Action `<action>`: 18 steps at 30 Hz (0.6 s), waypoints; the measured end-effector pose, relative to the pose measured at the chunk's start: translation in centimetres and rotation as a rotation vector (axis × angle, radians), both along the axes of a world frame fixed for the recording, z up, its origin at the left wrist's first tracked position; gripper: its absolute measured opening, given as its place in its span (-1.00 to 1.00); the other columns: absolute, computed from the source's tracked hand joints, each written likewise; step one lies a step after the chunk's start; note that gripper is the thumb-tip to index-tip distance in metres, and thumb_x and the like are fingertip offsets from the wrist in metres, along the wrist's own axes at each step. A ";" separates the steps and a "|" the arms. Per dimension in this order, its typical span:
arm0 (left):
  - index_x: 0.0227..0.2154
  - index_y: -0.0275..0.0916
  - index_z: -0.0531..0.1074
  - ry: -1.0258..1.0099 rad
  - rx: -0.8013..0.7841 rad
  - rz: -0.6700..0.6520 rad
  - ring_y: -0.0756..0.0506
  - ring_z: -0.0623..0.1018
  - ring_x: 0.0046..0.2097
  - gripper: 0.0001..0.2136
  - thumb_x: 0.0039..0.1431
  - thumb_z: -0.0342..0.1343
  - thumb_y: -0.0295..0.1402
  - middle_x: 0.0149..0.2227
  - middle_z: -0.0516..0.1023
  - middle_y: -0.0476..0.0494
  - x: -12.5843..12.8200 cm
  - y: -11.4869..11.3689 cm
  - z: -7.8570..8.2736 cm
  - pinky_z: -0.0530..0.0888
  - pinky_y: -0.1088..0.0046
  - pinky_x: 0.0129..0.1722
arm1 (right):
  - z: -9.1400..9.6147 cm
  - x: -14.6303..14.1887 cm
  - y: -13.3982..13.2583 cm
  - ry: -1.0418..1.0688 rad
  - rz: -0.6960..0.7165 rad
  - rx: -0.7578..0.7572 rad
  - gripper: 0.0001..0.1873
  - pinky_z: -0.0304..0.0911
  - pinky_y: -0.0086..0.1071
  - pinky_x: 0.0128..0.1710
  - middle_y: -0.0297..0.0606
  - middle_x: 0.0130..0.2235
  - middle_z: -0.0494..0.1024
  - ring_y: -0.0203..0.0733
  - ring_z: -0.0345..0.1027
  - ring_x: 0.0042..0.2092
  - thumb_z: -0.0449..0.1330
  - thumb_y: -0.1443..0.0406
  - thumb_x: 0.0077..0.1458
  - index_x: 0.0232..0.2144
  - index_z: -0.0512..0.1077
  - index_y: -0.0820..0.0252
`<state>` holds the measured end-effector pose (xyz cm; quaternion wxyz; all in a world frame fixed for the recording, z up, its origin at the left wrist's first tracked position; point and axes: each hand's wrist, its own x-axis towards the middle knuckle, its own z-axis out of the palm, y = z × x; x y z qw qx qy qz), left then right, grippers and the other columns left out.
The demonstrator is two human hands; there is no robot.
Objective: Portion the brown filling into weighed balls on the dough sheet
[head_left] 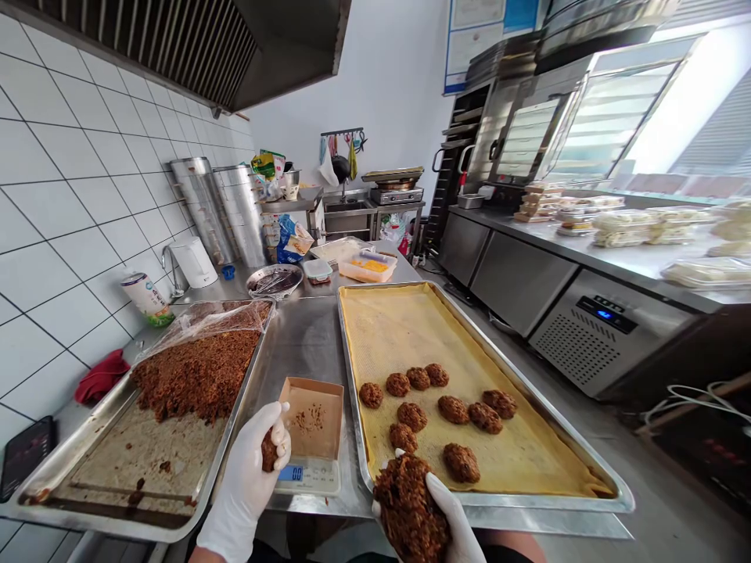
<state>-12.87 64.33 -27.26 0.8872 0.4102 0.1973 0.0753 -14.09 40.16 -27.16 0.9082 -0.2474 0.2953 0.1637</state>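
My left hand (252, 461), in a white glove, is closed around a small brown lump of filling (270, 452), just left of the scale. In my gloved right hand (454, 520) sits a much larger brown lump of filling (411, 504), above the near edge of the lined tray (404, 320). Several rounded brown balls (454, 409) rest on that tray's yellow mat. Between the trays, a digital scale (320, 477) reading 0.0 carries a brown cardboard box (310, 414) with crumbs inside. At left, a metal tray (99, 469) holds a crumbly brown heap (199, 371), partly under plastic film.
Behind the trays stand a film-covered bowl (275, 280), a lidded container (318, 270) and a plastic tub (368, 266). A phone (28, 457) and a red cloth (102, 377) lie at far left. Packed boxes (625, 227) line the right counter.
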 end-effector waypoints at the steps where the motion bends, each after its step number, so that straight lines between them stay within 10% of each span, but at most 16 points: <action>1: -0.34 -0.33 0.51 0.024 -0.010 0.009 0.15 0.20 -0.65 -0.78 0.10 0.30 -0.25 -0.66 0.18 0.18 0.2 0.0 -0.1 0.09 0.63 -0.74 | 0.1 0.0 -0.1 0.000 0.000 0.001 -0.54 0.55 -0.15 -0.22 -0.23 -0.24 0.71 -0.03 0.60 -0.23 0.46 0.23 -0.11 -0.12 0.52 0.17; 4: -0.35 -0.34 0.52 0.077 -0.023 -0.049 0.12 0.34 -0.63 -0.77 0.08 0.31 -0.24 -0.65 0.29 0.12 0.3 0.5 -0.2 0.20 0.63 -0.72 | 0.3 0.0 -0.3 0.000 0.004 0.000 -0.51 0.55 -0.13 -0.19 -0.25 -0.25 0.71 -0.05 0.59 -0.26 0.46 0.24 -0.11 -0.08 0.51 0.16; 9: -0.01 -0.28 0.49 0.072 -0.003 -0.178 -0.22 0.65 -0.08 -0.59 0.05 0.33 -0.34 0.00 0.59 -0.34 -0.2 1.2 0.0 0.57 0.46 -0.30 | 0.3 0.0 -0.4 -0.020 0.003 0.008 -0.47 0.53 -0.14 -0.14 -0.27 -0.25 0.71 -0.03 0.59 -0.21 0.45 0.22 -0.10 -0.03 0.51 0.12; 14: -0.24 -0.40 0.53 0.077 -0.124 -0.140 0.08 0.42 -0.62 -0.72 0.17 0.18 -0.23 -0.39 0.60 -0.23 0.3 0.7 -0.1 0.29 0.59 -0.70 | 0.4 -0.1 -0.4 -0.006 -0.014 0.011 -0.50 0.52 -0.14 -0.16 -0.26 -0.23 0.70 -0.04 0.58 -0.21 0.46 0.24 -0.12 -0.07 0.53 0.15; 18: -0.39 -0.31 0.47 0.118 -0.086 -0.140 -0.01 0.55 -0.52 -0.73 0.11 0.27 -0.16 -0.54 0.47 -0.02 0.5 -0.7 0.0 0.44 0.57 -0.60 | 0.6 -0.1 -0.4 0.007 -0.029 -0.002 -0.52 0.52 -0.15 -0.18 -0.26 -0.24 0.70 -0.05 0.58 -0.22 0.47 0.24 -0.14 -0.11 0.52 0.17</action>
